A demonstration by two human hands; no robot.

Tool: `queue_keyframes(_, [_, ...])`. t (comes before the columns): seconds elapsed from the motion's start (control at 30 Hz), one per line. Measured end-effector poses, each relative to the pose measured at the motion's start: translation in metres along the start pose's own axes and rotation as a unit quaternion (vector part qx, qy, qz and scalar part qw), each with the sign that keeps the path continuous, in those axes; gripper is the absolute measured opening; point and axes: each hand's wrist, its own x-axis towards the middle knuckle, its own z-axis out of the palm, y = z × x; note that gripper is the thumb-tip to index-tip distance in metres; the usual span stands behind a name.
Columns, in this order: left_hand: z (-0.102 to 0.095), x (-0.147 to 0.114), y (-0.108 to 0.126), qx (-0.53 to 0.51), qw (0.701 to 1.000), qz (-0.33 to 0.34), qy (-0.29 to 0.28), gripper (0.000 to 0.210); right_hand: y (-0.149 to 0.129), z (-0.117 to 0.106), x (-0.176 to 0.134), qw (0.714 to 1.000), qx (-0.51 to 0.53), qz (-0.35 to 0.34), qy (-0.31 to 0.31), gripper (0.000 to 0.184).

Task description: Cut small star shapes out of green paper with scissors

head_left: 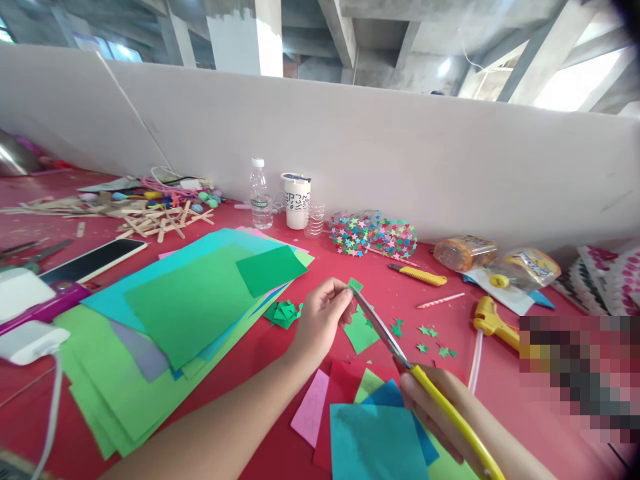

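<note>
My left hand (323,313) pinches a small piece of green paper (355,283) between thumb and fingers. My right hand (463,393) is wrapped round a pair of scissors with yellow handles (440,393); the blade tips meet the green piece beside my left fingertips. Whether the blades are cutting into it I cannot tell. On the red table below lies a larger green paper piece (361,335), with several small green stars (423,348) to its right. Left of my left hand sits a small heap of green paper pieces (283,315).
Stacked coloured sheets (185,300) cover the left; smaller squares (375,440) lie in front. A bottle (260,197), a cup (297,207) and star-filled containers (353,235) stand along the partition. Rightward are a yellow utility knife (425,275) and a glue gun (493,321).
</note>
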Motion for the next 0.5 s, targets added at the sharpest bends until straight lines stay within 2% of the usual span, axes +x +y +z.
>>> queue_keyframes(0.2, [0.0008, 0.0000, -0.0004, -0.007, 1.000, -0.005, 0.006, 0.018, -0.0089, 0.0016, -0.0044, 0.999, 0.015, 0.032, 0.016, 0.053])
queue_keyframes(0.5, [0.0006, 0.0001, -0.0014, -0.024, 0.999, -0.021, 0.006, 0.018, -0.0097, 0.0015, -0.0034, 0.999, 0.003, 0.034, 0.012, 0.047])
